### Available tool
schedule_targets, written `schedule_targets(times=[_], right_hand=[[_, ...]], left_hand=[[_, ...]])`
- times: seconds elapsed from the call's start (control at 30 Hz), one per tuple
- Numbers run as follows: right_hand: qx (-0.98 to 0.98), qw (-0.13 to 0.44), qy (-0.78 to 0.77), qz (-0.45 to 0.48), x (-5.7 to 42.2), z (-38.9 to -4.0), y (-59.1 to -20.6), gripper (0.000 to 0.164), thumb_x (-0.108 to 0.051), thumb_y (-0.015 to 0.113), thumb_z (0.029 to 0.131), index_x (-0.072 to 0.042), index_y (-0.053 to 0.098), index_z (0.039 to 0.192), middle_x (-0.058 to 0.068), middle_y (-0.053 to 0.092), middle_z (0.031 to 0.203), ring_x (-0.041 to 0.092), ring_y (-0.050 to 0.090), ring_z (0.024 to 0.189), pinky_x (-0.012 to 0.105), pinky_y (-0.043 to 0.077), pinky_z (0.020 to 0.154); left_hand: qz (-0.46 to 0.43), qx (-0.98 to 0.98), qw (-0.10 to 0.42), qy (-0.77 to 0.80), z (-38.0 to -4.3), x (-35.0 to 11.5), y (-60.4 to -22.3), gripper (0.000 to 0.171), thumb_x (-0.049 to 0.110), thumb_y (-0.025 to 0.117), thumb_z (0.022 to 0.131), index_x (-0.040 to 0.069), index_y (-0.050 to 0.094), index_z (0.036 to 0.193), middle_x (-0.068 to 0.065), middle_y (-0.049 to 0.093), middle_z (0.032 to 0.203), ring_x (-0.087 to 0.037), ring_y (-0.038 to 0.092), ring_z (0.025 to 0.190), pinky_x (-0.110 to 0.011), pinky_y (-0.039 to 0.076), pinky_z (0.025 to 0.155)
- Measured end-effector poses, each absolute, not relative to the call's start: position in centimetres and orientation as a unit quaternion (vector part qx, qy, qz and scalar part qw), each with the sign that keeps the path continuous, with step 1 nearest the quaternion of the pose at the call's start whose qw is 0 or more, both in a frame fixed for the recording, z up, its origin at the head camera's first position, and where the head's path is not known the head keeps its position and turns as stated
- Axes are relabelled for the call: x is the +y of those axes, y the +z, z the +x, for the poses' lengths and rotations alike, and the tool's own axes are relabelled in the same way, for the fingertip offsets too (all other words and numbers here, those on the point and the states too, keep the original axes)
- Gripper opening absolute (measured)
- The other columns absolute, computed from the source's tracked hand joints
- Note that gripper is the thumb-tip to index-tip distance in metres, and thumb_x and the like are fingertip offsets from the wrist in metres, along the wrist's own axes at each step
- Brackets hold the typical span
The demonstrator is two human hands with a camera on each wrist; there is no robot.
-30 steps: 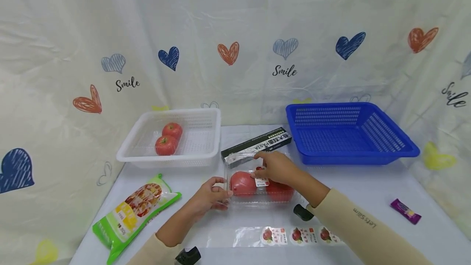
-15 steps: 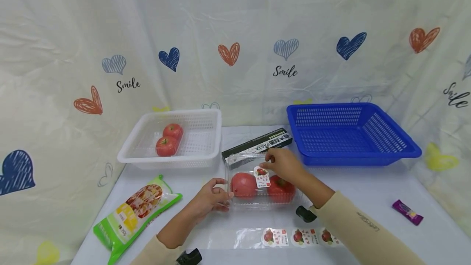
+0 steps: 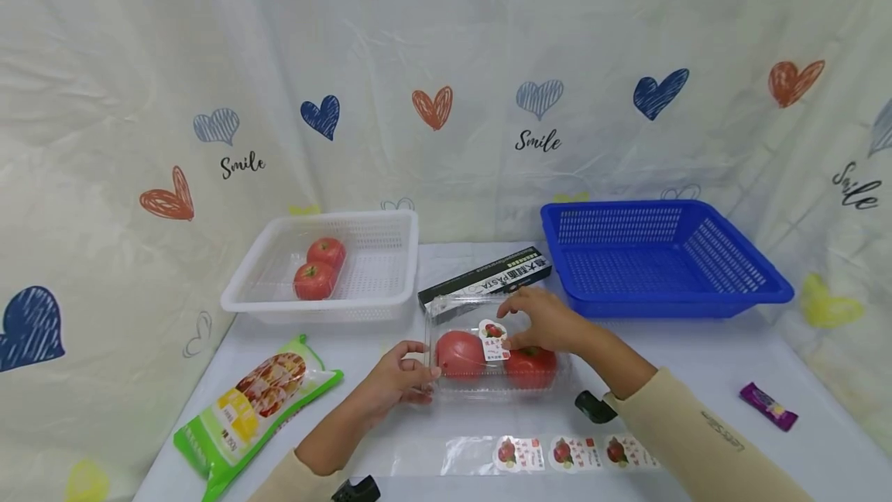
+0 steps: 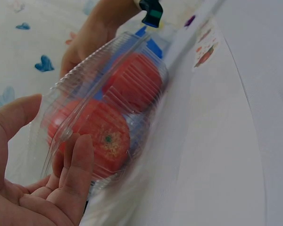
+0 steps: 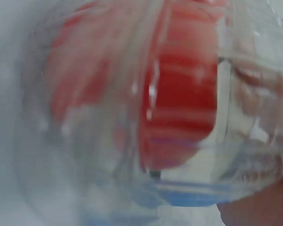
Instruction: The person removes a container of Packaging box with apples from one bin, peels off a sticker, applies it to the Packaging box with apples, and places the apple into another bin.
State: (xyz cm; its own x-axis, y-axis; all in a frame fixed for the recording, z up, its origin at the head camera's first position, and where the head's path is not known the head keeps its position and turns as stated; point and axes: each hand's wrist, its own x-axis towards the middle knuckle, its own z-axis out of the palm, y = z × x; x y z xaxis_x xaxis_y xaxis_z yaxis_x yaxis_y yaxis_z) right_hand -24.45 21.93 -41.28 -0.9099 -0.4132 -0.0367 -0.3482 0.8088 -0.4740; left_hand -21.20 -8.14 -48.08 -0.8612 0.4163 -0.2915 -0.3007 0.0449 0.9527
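A clear plastic clamshell box (image 3: 453, 312) with two red, tomato-like fruits (image 3: 460, 355) lies at mid-table. A white sticker (image 3: 495, 341) with a red fruit print is on its lid. My left hand (image 3: 396, 378) holds the box's left end; in the left wrist view, bent fingertips (image 4: 82, 146) rest against its clear side. Over the lid's right half is my right hand (image 3: 543, 324), thumb at the sticker's edge and fingers bent toward the box's far rim. The right wrist view is blurred, showing a red fruit (image 5: 179, 89) through plastic.
A backing strip with several stickers (image 3: 519, 454) lies in front. Behind the box is a black pasta box (image 3: 488, 273). A white basket (image 3: 379, 304) with boxed fruits and a green bag (image 3: 258, 401) are left; a blue basket (image 3: 669, 304) and purple packet (image 3: 768, 407) are right.
My right hand has drawn back off the sticker, uncovering it on the lid, and its thumb has come down to the sticker's right edge. The left hand has stayed at the box's end.
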Motion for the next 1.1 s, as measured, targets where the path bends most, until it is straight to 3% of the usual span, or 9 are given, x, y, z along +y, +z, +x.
schedule_targets(times=[0.2, 0.37, 0.5, 0.7, 0.83, 0.93, 1.1], right_hand=[[0.948, 0.083, -0.232, -0.203, 22.5, -23.7, -41.8, 0.053, -0.043, 0.085, 0.072, -0.031, 0.065, 0.119, -0.003, 0.052, 0.121, 0.027, 0.042, 0.12, 0.055, 0.04, 0.096], [0.949, 0.069, -0.248, -0.182, 22.7, -22.1, -41.8, 0.051, -0.037, 0.085, 0.073, -0.032, 0.065, 0.12, -0.004, 0.05, 0.124, 0.027, 0.04, 0.124, 0.055, 0.046, 0.092], [0.946, 0.023, -0.281, -0.162, 23.6, -19.6, -42.2, 0.05, -0.036, 0.081, 0.079, -0.024, 0.063, 0.125, 0.004, 0.046, 0.136, 0.034, 0.037, 0.13, 0.061, 0.044, 0.093], [0.943, -0.039, -0.319, -0.084, 26.0, -16.1, -43.3, 0.069, -0.05, 0.069, 0.087, -0.01, 0.049, 0.14, 0.015, 0.037, 0.144, 0.045, 0.038, 0.13, 0.068, 0.038, 0.094], [0.911, 0.014, -0.412, -0.015, 27.3, -14.5, -44.0, 0.082, -0.046, 0.066, 0.091, -0.002, 0.029, 0.149, 0.024, 0.033, 0.146, 0.049, 0.039, 0.129, 0.062, 0.04, 0.096], [0.853, 0.079, -0.514, 0.051, 27.9, -13.7, -44.7, 0.084, -0.041, 0.065, 0.093, 0.004, 0.021, 0.148, 0.027, 0.041, 0.138, 0.042, 0.052, 0.119, 0.051, 0.047, 0.094], [0.757, 0.194, -0.621, 0.067, 28.7, -12.7, -45.6, 0.057, -0.036, 0.056, 0.099, 0.015, 0.045, 0.123, 0.017, 0.06, 0.101, 0.027, 0.064, 0.087, 0.04, 0.056, 0.079]], left_hand=[[0.041, 0.675, 0.262, 0.688, -21.2, -8.0, -48.2, 0.065, 0.022, 0.079, 0.084, 0.004, 0.04, 0.132, -0.011, 0.066, 0.089, -0.023, 0.065, 0.075, -0.04, 0.058, 0.074], [0.045, 0.676, 0.272, 0.683, -20.9, -7.8, -48.4, 0.068, 0.02, 0.079, 0.084, 0.005, 0.038, 0.135, -0.01, 0.065, 0.086, -0.023, 0.065, 0.072, -0.04, 0.058, 0.074], [0.064, 0.674, 0.294, 0.675, -20.6, -7.8, -48.6, 0.079, 0.019, 0.078, 0.084, 0.006, 0.028, 0.144, -0.011, 0.064, 0.085, -0.023, 0.065, 0.07, -0.042, 0.058, 0.073], [0.082, 0.707, 0.294, 0.638, -22.3, -8.5, -48.3, 0.084, 0.032, 0.073, 0.088, 0.008, 0.021, 0.15, -0.013, 0.064, 0.097, -0.025, 0.068, 0.075, -0.041, 0.058, 0.072], [0.071, 0.742, 0.246, 0.619, -24.6, -8.3, -47.6, 0.079, 0.045, 0.067, 0.09, 0.007, 0.029, 0.148, -0.013, 0.062, 0.107, -0.025, 0.067, 0.084, -0.038, 0.058, 0.074], [0.064, 0.761, 0.222, 0.606, -25.9, -7.7, -47.3, 0.077, 0.051, 0.064, 0.09, 0.007, 0.035, 0.146, -0.014, 0.059, 0.114, -0.024, 0.065, 0.09, -0.038, 0.057, 0.076], [0.06, 0.776, 0.206, 0.593, -27.0, -6.8, -47.4, 0.077, 0.057, 0.058, 0.091, 0.005, 0.039, 0.144, -0.016, 0.054, 0.128, -0.026, 0.062, 0.1, -0.039, 0.055, 0.084]])
